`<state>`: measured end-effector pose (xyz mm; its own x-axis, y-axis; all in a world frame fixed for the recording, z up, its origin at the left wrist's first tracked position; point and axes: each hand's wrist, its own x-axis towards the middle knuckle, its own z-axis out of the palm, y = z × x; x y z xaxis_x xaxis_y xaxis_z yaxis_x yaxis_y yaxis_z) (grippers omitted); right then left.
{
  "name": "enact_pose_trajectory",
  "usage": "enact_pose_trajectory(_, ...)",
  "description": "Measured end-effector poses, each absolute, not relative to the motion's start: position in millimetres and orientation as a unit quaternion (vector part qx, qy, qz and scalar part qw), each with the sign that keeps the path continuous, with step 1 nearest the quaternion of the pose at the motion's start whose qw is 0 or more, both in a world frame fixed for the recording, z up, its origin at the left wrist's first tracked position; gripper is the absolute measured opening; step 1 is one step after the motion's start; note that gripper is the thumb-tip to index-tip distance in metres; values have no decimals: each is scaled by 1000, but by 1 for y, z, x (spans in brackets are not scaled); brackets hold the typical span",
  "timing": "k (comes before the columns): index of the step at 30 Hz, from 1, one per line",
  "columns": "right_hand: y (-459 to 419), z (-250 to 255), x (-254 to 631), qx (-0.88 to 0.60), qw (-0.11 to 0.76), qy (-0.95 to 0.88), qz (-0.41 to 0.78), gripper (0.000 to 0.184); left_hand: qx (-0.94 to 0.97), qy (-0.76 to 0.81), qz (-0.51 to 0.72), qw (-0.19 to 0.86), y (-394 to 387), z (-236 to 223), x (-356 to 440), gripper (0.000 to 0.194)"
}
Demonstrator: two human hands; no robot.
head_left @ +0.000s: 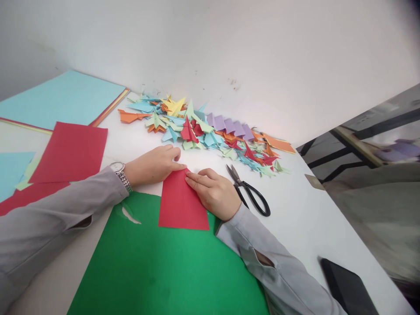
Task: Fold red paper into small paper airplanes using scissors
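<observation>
A small red sheet of paper [183, 205] lies partly over a green mat [164, 271], its far end on the white table. At its far left corner my left hand [155, 164] grips the edge, fingers curled and thumb laid along the top. My right hand [215, 192] holds the far right edge, its fingers pressed together on the paper. The folds at the far end are mostly covered by my fingers. Close to the right hand, black-handled scissors [251, 194] rest on the table with slightly parted blades.
Folded paper planes [177, 107] in several colours heap along the wall. Loose red sheets [74, 151] and a stack topped with light blue paper [65, 98] are at the left. A black phone [348, 286] lies near the table's right edge.
</observation>
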<state>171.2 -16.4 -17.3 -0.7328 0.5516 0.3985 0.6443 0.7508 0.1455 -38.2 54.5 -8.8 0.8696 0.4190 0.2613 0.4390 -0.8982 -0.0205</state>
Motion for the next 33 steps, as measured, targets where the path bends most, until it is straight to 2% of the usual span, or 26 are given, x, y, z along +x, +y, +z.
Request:
enact_pose_trajectory(13,-18,-16,171,-332,157,-921,-129,31,-965,-231,-121,36,53,-4,-38,31)
enact_pose_trajectory(33,-17,-15,171,-338,148,-922,-115,34,-966,-222,-128,36,54,-6,-38,37)
